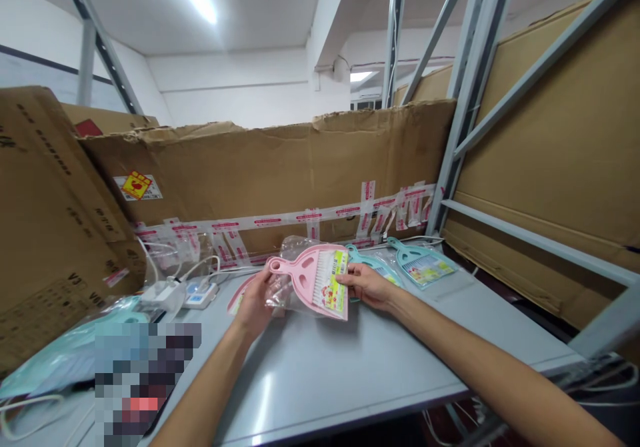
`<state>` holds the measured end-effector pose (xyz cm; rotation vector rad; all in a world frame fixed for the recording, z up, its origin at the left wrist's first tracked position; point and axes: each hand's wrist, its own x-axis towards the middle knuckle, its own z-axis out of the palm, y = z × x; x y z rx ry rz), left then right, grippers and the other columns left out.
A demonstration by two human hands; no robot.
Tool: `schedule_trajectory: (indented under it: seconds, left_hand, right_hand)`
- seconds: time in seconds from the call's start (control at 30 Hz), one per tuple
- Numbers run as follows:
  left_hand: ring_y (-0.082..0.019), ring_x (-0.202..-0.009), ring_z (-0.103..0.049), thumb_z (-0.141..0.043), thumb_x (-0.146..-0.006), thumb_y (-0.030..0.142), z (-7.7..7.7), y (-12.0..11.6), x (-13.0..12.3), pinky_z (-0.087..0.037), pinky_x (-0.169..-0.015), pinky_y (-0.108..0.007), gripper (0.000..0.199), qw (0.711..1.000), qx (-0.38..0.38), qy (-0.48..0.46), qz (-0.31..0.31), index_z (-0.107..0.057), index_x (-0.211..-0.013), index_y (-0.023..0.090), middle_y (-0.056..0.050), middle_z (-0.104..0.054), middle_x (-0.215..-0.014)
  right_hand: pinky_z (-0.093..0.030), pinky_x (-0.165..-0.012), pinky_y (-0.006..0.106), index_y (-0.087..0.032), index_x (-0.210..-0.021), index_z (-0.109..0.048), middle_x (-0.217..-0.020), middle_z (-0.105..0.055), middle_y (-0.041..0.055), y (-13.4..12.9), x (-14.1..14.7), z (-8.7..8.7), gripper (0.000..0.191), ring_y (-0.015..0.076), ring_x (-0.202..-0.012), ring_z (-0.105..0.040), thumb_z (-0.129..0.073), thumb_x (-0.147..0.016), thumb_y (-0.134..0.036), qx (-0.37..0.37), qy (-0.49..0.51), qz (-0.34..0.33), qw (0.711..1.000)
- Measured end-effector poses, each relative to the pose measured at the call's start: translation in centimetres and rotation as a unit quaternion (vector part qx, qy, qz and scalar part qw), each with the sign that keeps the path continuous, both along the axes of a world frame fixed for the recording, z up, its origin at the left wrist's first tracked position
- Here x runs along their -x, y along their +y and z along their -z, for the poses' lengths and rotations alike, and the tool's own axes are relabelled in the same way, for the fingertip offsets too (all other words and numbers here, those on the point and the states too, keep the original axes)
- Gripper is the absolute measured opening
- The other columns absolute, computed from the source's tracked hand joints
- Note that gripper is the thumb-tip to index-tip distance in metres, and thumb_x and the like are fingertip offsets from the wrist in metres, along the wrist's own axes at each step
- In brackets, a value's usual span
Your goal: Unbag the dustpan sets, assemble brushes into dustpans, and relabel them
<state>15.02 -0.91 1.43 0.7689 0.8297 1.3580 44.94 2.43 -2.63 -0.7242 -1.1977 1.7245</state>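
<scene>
A pink dustpan and brush set (305, 279) in a clear plastic bag is held up over the table between my two hands. My left hand (255, 304) grips its handle end and the loose bag. With thumb and fingers my right hand (369, 283) pinches the pan's right edge, by a yellow-green label card. White bristles show beside the card. Behind my left hand lies another pink piece (239, 294), mostly covered. Beyond my right hand are a teal dustpan set (373, 260), partly hidden, and a second teal dustpan set (423, 265), both lying on the table.
The grey table (295, 380) backs onto a taped cardboard sheet (280, 174). White power strips (200, 294) with cables sit at left. Bagged teal items (75, 344) lie near a blurred-out object (150, 380). A metal rack frame (540, 240) stands at right.
</scene>
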Motion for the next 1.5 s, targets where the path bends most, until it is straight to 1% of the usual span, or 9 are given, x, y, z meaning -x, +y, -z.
schedule_trajectory:
  seconds: [0.23,0.33,0.43,0.57,0.73,0.9,1.1,1.3,1.5]
  left_hand:
    - [-0.022,-0.076,-0.082,-0.09,-0.093,0.03,2.3,1.5,0.2,-0.067,-0.066,-0.027,0.027,0.998,0.014,0.055,-0.016,-0.079,-0.108,0.011,-0.013,-0.085,-0.102]
    - [-0.021,-0.079,-0.082,-0.091,-0.092,0.032,2.6,1.6,0.0,-0.069,-0.071,-0.028,0.029,0.998,0.005,0.041,-0.047,-0.079,-0.111,0.013,-0.011,-0.085,-0.105]
    - [-0.022,-0.091,-0.083,-0.092,-0.091,0.036,2.5,1.5,-0.3,-0.071,-0.081,-0.032,0.033,0.998,-0.007,0.025,-0.056,-0.08,-0.113,0.014,-0.011,-0.085,-0.112]
    - [-0.021,-0.093,-0.083,-0.093,-0.09,0.035,2.5,1.3,-0.8,-0.072,-0.085,-0.033,0.035,0.998,0.001,0.018,-0.063,-0.079,-0.115,0.015,-0.01,-0.085,-0.114]
    - [-0.024,-0.094,-0.084,-0.091,-0.092,0.029,2.2,0.8,-1.3,-0.073,-0.086,-0.035,0.027,0.998,0.011,0.005,-0.068,-0.079,-0.111,0.016,-0.01,-0.086,-0.109]
    - [-0.024,-0.092,-0.084,-0.091,-0.09,0.026,2.1,0.6,-1.1,-0.074,-0.089,-0.039,0.026,0.999,-0.001,0.017,-0.037,-0.08,-0.111,0.014,-0.009,-0.086,-0.102]
    - [-0.025,-0.101,-0.082,-0.084,-0.094,0.027,2.6,0.7,-1.1,-0.074,-0.082,-0.037,0.042,0.998,-0.043,0.044,-0.026,-0.078,-0.134,0.018,-0.01,-0.084,-0.121]
    - [-0.02,-0.089,-0.081,-0.084,-0.094,0.033,2.1,0.3,-1.2,-0.072,-0.073,-0.031,0.055,0.995,-0.051,0.08,-0.013,-0.072,-0.148,0.026,-0.007,-0.082,-0.125]
    - [-0.019,-0.087,-0.077,-0.095,-0.084,0.045,2.8,0.9,-0.9,-0.063,-0.069,-0.024,0.047,0.992,-0.047,0.108,-0.038,-0.082,-0.121,0.019,-0.008,-0.083,-0.109]
  right_hand:
    - [-0.069,-0.076,0.036,-0.018,-0.129,-0.077,-0.111,-0.088,0.0131,0.2,0.7,0.6,0.067,0.0276,-0.093,-0.086,-0.105,-0.073,-0.041,-0.043,-0.045,0.06,0.996]
    - [-0.069,-0.072,0.035,-0.026,-0.166,-0.05,-0.108,-0.088,0.0077,0.0,0.9,0.1,0.105,0.0265,-0.088,-0.085,-0.103,-0.077,-0.042,-0.081,-0.017,0.115,0.99]
    - [-0.071,-0.077,0.037,-0.033,-0.177,-0.03,-0.118,-0.086,0.0066,-0.4,1.2,-0.4,0.123,0.026,-0.094,-0.085,-0.102,-0.078,-0.039,-0.126,-0.003,0.12,0.985]
    - [-0.069,-0.098,0.042,-0.032,-0.164,-0.053,-0.133,-0.081,0.0095,-0.9,1.5,-0.6,0.102,0.0267,-0.113,-0.082,-0.103,-0.076,-0.033,-0.154,-0.007,0.117,0.981]
    - [-0.069,-0.099,0.041,-0.029,-0.145,-0.071,-0.133,-0.08,0.0085,-0.9,1.5,0.0,0.078,0.0263,-0.111,-0.081,-0.104,-0.074,-0.033,-0.166,-0.071,0.124,0.976]
    - [-0.066,-0.104,0.042,-0.03,-0.153,-0.068,-0.13,-0.081,0.0061,-0.3,0.7,0.7,0.081,0.0262,-0.112,-0.08,-0.101,-0.079,-0.036,-0.174,-0.1,0.082,0.976]
    - [-0.059,-0.116,0.05,-0.031,-0.157,-0.066,-0.144,-0.077,0.0076,-0.1,0.0,0.3,0.085,0.03,-0.125,-0.076,-0.1,-0.08,-0.041,-0.184,-0.156,0.059,0.969]
    - [-0.038,-0.134,0.056,-0.033,-0.163,-0.063,-0.158,-0.068,0.0077,-0.7,-0.3,-0.6,0.1,0.0358,-0.148,-0.061,-0.105,-0.073,-0.041,-0.238,-0.209,0.075,0.946]
    - [-0.036,-0.135,0.056,-0.031,-0.172,-0.051,-0.167,-0.06,0.0108,-0.7,-0.4,-0.6,0.116,0.0374,-0.154,-0.055,-0.105,-0.071,-0.047,-0.247,-0.25,0.079,0.933]
